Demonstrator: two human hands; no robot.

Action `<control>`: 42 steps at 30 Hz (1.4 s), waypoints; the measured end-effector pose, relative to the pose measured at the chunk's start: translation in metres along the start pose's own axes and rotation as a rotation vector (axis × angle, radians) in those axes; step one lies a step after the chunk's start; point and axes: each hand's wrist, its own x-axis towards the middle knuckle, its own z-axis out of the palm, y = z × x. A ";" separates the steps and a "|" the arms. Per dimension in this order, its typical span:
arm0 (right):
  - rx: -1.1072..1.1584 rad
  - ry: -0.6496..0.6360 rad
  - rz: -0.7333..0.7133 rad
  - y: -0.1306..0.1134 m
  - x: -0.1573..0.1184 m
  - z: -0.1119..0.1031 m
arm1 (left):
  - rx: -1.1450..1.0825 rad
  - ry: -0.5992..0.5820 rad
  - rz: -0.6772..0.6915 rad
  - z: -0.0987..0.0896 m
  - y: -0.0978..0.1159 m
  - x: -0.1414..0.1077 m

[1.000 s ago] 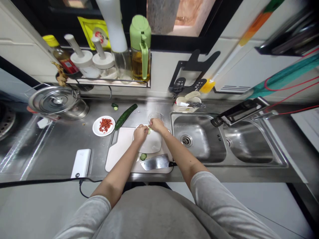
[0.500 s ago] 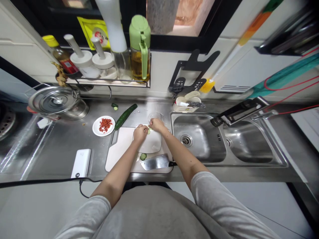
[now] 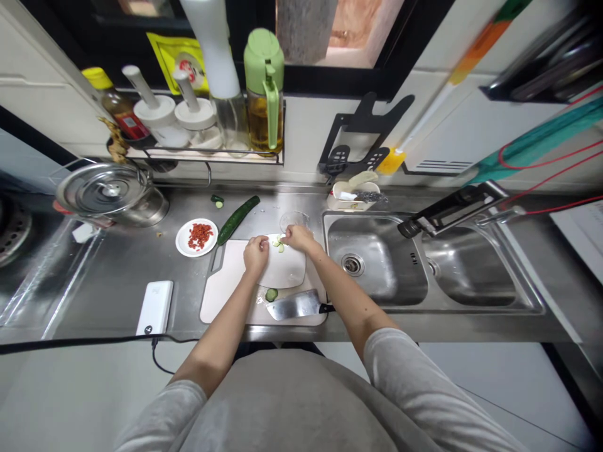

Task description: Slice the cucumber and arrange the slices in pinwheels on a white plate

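Observation:
A white plate (image 3: 283, 271) lies on the pale cutting board (image 3: 230, 276), with several cucumber slices (image 3: 279, 247) near its far edge. My left hand (image 3: 255, 256) is at the plate's left rim, fingers curled together; what they hold, if anything, is too small to make out. Over the far right part of the plate, my right hand (image 3: 299, 238) pinches a small cucumber slice at its fingertips. Nearer me on the board are a cut cucumber piece (image 3: 271, 295) and a cleaver (image 3: 294, 306), its black handle to the right. A clear bowl (image 3: 293, 220) sits just behind my right hand.
Left of the board are a whole cucumber (image 3: 239, 220), a small plate (image 3: 181, 243) of chopped red pieces and a white power bank (image 3: 155, 306) with a cable. A lidded steel pot (image 3: 146, 204) stands far left. The double sink (image 3: 377, 263) is on the right.
My left hand has moved left, away from my right hand, to the plate's rim. More of the cucumber slices between the hands now shows. My right hand has barely moved.

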 end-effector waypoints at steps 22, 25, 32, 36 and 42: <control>0.076 0.097 -0.015 0.001 -0.003 -0.004 | -0.266 0.256 -0.131 -0.026 -0.010 -0.099; 0.179 0.222 -0.040 0.007 -0.011 -0.017 | -0.289 0.207 -0.169 -0.033 -0.027 -0.136; 0.425 0.477 0.023 0.038 -0.089 -0.008 | 0.042 -0.035 -0.126 -0.052 -0.051 -0.175; 0.575 0.459 0.055 0.044 -0.156 0.037 | 0.142 -0.116 -0.065 -0.056 -0.047 -0.174; 0.594 0.244 0.013 0.027 -0.217 0.102 | 0.158 -0.135 -0.045 -0.049 -0.032 -0.164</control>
